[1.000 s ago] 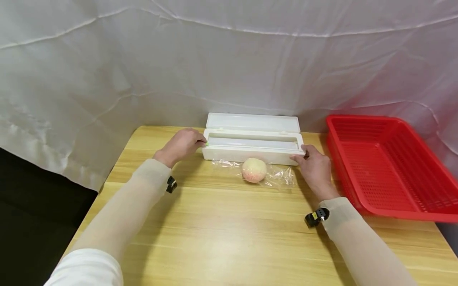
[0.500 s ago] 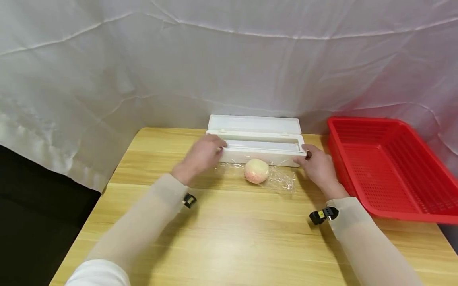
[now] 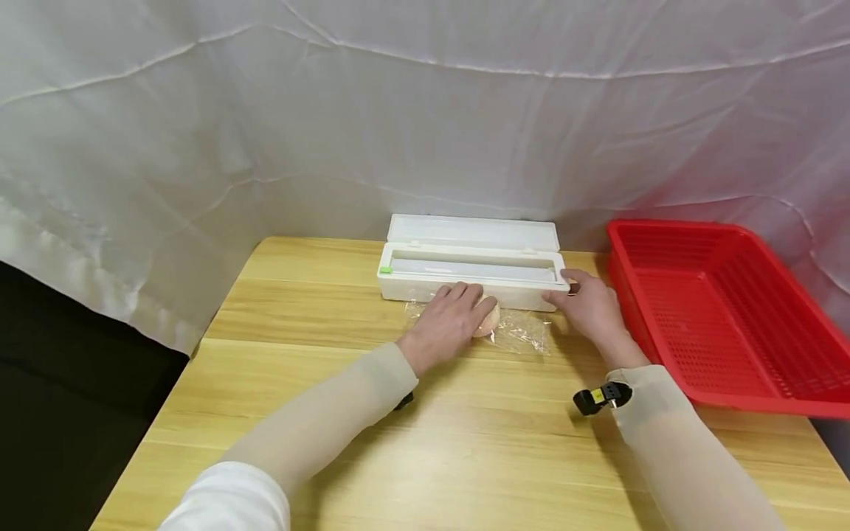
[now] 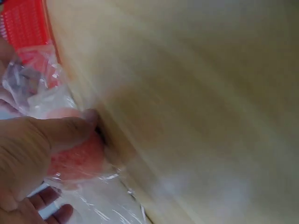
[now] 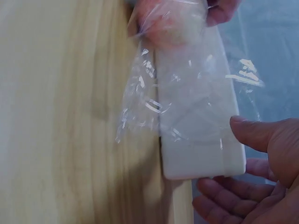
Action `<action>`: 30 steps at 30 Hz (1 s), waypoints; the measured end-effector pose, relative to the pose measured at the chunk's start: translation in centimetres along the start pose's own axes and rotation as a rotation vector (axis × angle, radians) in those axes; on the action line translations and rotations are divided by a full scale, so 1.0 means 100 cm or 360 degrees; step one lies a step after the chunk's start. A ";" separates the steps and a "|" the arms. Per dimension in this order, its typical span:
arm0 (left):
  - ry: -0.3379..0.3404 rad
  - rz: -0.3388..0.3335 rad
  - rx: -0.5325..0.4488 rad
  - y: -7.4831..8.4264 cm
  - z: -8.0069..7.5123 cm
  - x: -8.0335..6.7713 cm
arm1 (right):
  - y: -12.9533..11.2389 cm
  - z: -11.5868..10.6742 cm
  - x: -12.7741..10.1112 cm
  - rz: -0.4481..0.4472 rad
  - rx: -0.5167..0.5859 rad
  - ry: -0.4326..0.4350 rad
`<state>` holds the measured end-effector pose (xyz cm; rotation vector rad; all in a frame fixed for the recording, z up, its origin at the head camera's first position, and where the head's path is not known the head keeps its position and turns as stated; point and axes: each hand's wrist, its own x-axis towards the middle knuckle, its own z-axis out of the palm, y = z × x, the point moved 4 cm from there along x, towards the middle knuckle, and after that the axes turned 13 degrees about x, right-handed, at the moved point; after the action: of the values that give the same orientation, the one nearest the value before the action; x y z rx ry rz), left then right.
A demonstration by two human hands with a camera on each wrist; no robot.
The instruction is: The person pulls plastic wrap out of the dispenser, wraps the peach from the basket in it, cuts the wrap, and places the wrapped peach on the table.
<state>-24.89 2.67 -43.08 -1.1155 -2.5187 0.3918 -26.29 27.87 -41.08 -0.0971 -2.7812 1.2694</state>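
Beside dispenser [image 3: 468,276] edge, peach [image 3: 490,318] underhand.

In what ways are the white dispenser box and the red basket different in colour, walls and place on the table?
The white dispenser box is long, narrow and solid-walled, with its lid open; the red basket is wide, has no lid and has perforated walls. The box lies at the back middle of the table, with the right hand at its end; the basket sits at the right edge, untouched. Both are plastic-looking and rectangular.
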 end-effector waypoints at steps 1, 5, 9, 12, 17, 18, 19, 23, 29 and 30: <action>0.0003 0.0012 -0.0001 -0.001 0.001 0.002 | -0.001 0.000 0.000 0.0015 0.0011 -0.0010; -0.0082 0.0060 -0.0117 -0.005 0.000 0.004 | -0.003 -0.002 -0.002 0.0103 0.0089 -0.0088; -0.0255 0.0052 -0.0390 -0.009 -0.006 0.001 | -0.007 -0.006 -0.007 0.0138 0.0157 -0.0087; -0.0388 0.0034 -0.0620 -0.013 -0.011 -0.002 | -0.014 -0.009 -0.013 0.0046 0.0127 0.0051; -0.0653 0.0045 -0.1099 -0.018 -0.013 -0.010 | -0.043 -0.004 -0.033 -0.0230 0.0059 0.0291; -0.0706 0.0034 -0.1200 -0.019 -0.013 -0.012 | -0.050 -0.001 -0.038 -0.0297 0.0048 0.0279; -0.0749 0.0020 -0.1295 -0.021 -0.012 -0.014 | -0.057 0.004 -0.043 -0.0366 0.0029 0.0231; -0.0848 -0.0048 -0.1586 -0.027 -0.004 -0.017 | -0.077 0.035 -0.062 -0.0634 -0.0052 -0.0208; -0.0857 -0.0027 -0.1702 -0.033 0.001 -0.018 | -0.077 0.077 -0.074 -0.0801 -0.0268 -0.0645; -0.0842 -0.0026 -0.1667 -0.035 0.000 -0.020 | -0.076 0.082 -0.074 -0.0804 -0.0288 -0.0660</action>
<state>-25.91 -1.06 -42.15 -1.4349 -3.2783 -0.8704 -19.91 16.08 -41.03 0.8926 -2.9446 0.9926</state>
